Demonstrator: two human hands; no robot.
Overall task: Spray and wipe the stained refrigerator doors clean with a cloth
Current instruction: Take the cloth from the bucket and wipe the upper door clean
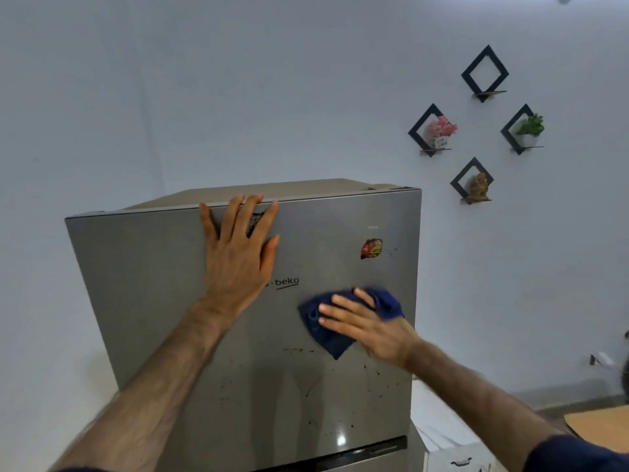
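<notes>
Forearms reach up from the bottom edge: I brace my left hand [238, 253] flat, fingers straight, on the upper refrigerator door [153, 301] by its top edge, while my right hand [371, 323] presses the soft, crumpled dark-blue cloth [335, 342] against the smooth brushed-grey metal. Dark stains [367, 369] speckle the panel just below the cloth, so I judge firm, overlapping downward strokes best.

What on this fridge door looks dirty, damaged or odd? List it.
Dark specks and streaks dot the grey steel refrigerator door below the dark blue cloth that the right hand presses flat. A dark smudge shows between the left hand's fingers near the top edge. The red-and-gold sticker looks worn and tilted.
</notes>
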